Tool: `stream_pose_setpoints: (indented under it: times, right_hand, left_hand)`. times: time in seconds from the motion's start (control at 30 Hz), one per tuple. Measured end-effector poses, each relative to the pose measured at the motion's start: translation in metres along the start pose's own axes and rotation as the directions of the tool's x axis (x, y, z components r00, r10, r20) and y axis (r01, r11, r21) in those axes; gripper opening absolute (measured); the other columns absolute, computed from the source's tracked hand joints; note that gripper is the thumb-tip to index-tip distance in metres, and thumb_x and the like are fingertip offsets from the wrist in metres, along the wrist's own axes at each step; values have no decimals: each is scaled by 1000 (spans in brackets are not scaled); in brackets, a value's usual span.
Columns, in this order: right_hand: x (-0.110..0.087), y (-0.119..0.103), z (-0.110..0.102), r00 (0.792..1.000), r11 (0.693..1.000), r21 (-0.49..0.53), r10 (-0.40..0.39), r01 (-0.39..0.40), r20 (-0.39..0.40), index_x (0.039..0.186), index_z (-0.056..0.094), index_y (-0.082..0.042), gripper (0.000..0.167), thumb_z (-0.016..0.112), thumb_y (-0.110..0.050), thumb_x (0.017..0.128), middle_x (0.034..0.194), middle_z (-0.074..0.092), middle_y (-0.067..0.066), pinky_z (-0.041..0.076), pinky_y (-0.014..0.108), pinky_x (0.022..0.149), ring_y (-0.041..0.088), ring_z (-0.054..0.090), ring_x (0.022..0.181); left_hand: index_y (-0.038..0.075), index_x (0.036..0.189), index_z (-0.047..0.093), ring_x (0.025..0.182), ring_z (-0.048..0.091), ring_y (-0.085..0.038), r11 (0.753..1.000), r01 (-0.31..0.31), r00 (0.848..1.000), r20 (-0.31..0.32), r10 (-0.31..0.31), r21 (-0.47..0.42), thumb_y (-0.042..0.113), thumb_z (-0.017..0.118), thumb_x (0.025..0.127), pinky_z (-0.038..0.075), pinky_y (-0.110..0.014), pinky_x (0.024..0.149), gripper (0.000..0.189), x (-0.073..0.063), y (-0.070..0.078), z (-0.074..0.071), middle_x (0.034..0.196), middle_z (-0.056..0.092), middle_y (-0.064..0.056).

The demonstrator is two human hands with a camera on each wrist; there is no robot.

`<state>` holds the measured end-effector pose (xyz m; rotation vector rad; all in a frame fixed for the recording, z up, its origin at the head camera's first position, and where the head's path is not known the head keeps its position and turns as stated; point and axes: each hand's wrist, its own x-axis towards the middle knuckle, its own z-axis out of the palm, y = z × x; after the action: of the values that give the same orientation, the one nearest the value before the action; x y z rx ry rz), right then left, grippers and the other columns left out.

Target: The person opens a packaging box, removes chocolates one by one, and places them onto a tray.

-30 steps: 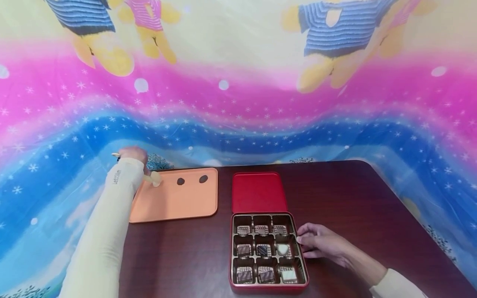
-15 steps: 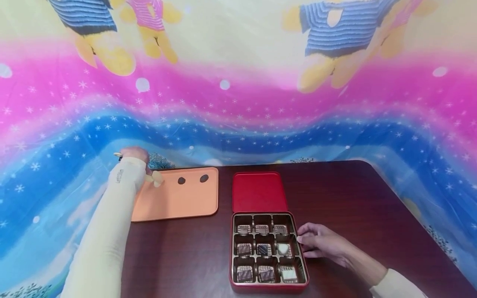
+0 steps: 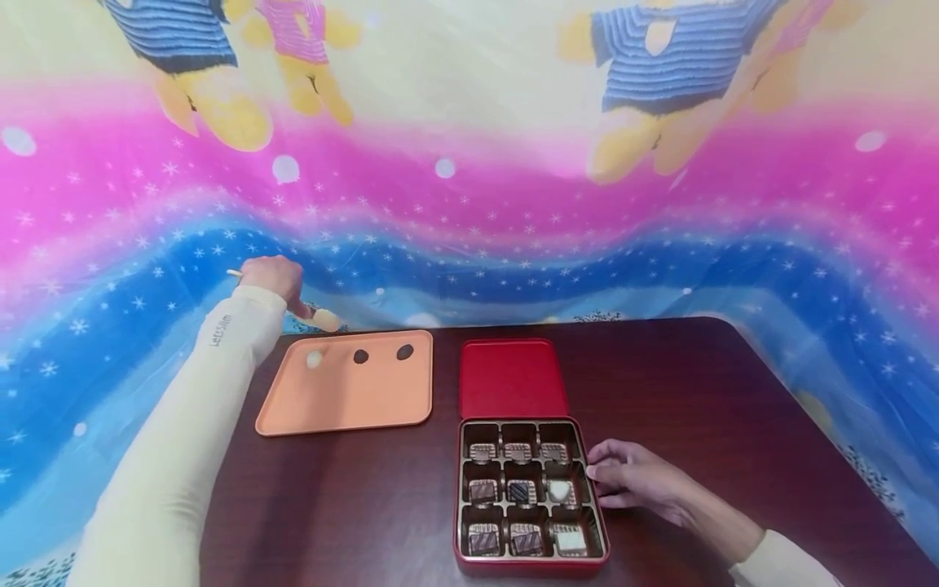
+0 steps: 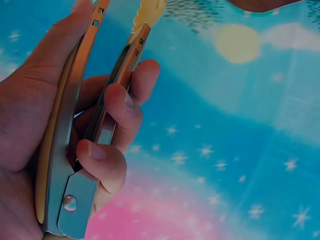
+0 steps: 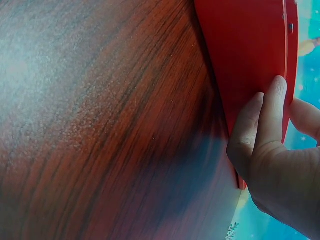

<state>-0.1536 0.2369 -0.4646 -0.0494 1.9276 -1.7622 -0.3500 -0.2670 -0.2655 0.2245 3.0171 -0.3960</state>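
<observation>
My left hand point(image 3: 273, 279) grips metal tongs point(image 4: 105, 120) with cream scalloped tips point(image 3: 325, 319), raised above the back left edge of the orange tray point(image 3: 352, 399). The tongs' arms stand apart in the left wrist view, fingers curled round them. On the tray lie a white chocolate point(image 3: 314, 359) and two dark chocolates point(image 3: 361, 356). My right hand point(image 3: 641, 477) holds the right wall of a red chocolate tin point(image 3: 531, 568), fingers on its outer side and thumb at the rim. Brown, striped and white chocolates sit in its middle and front compartments; the back row shows ribbed bottoms.
A red lid point(image 3: 512, 379) lies open behind the tin. Tray and tin stand on a dark brown wooden table point(image 3: 667, 391). A colourful printed cloth point(image 3: 477, 204) hangs close behind the table and at both sides.
My left hand has lifted the tongs up and back from the tray. The white chocolate now shows on the tray beneath. My right hand has stayed on the tin.
</observation>
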Motion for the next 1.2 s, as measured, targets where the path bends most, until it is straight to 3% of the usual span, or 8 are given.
stream_pose_setpoints:
  times: [0.27, 0.47, 0.7, 0.8, 0.97, 1.2]
  right_hand:
    - [0, -2, 0, 1000, 1000, -6, -1, 1, 11, 118, 46, 7, 31, 60, -11, 97, 106, 61, 13, 58, 39, 82, 21, 63, 91]
    - [-1, -2, 1, 1000, 1000, -10, 0, 0, 14, 118, 46, 7, 32, 61, -12, 97, 106, 60, 13, 58, 39, 82, 22, 63, 91]
    - [-3, -1, 0, 1000, 1000, -12, -4, 4, 21, 119, 45, 8, 33, 60, -12, 97, 105, 59, 12, 58, 39, 82, 21, 62, 91]
    - [-4, 0, -1, 1000, 1000, -12, 0, 1, 23, 119, 45, 7, 33, 60, -12, 97, 105, 59, 12, 58, 39, 81, 22, 62, 91]
    - [-3, 0, -1, 999, 1000, -5, 3, -2, 33, 118, 45, 7, 32, 60, -12, 97, 105, 60, 12, 58, 39, 82, 22, 62, 91]
    - [-3, -2, -2, 1000, 1000, -4, 6, -6, 29, 118, 46, 6, 32, 61, -13, 97, 105, 60, 12, 58, 39, 82, 22, 63, 92]
  left_hand:
    - [8, 79, 69, 65, 57, -24, 996, -86, 993, -75, 89, 32, 44, 83, 78, 55, -45, 62, 39, -8, 29, -19, 76, 62, -8]
    - [9, 84, 69, 67, 58, -22, 986, -148, 985, -77, 154, 71, 46, 83, 78, 57, -44, 63, 40, -17, 60, -33, 76, 60, -5]
    - [11, 79, 64, 67, 58, -21, 965, -220, 970, -74, 232, 143, 51, 82, 76, 56, -44, 61, 44, -37, 103, -51, 75, 57, -4]
    - [12, 76, 62, 67, 57, -20, 951, -254, 959, -80, 271, 177, 53, 82, 74, 56, -44, 62, 46, -47, 120, -55, 75, 57, -3]
    - [15, 69, 61, 59, 50, -16, 929, -300, 940, -100, 327, 218, 54, 85, 71, 52, -37, 52, 46, -68, 144, -58, 67, 53, 1]
    - [16, 64, 55, 52, 44, -14, 884, -373, 898, -132, 420, 282, 56, 84, 71, 50, -33, 48, 50, -94, 172, -61, 59, 47, 3]
